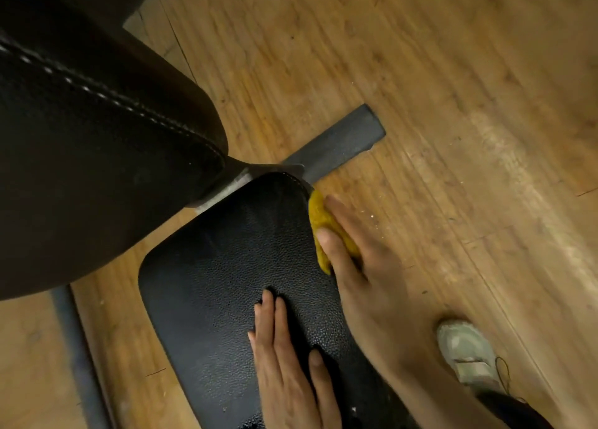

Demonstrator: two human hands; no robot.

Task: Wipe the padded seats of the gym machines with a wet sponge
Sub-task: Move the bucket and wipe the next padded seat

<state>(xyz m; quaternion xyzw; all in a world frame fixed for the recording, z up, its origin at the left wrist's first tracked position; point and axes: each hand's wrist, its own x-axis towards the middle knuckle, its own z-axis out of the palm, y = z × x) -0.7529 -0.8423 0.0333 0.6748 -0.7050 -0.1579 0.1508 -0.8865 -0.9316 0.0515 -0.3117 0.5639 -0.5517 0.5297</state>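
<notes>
The principal risk at this moment was loss of contact between the sponge point(323, 225) and the padded seat point(239, 267); the sponge sat at the seat's right-hand edge, partly over the side, and a stroke carried further outward would probably have run it off the padding toward the wooden floor point(453, 105); a 2nd risk was an incomplete wipe, since the narrow end of the seat next to the metal bracket point(226, 186) and the seam below the stitched backrest pad point(97, 137) appeared awkward to reach; a 3rd risk was water squeezed from the sponge dripping onto the floor near the shoe point(466, 354), which could leave a slippery patch; whether the sponge was actually wet could not be told. The right hand point(362, 267) lay over the sponge with its fingers point(326, 237) fairly straight and spread, pressing the yellow material against the seat's edge rather than clenching it; the thumb was not clearly visible, so a pinch from below could not be ruled out. The left hand point(284, 364) rested flat on the near part of the seat, fingers extended and close together, released and holding nothing; it appeared to serve as a brace. A dark frame bar point(343, 144) lay on the floor just beyond the seat.
</notes>
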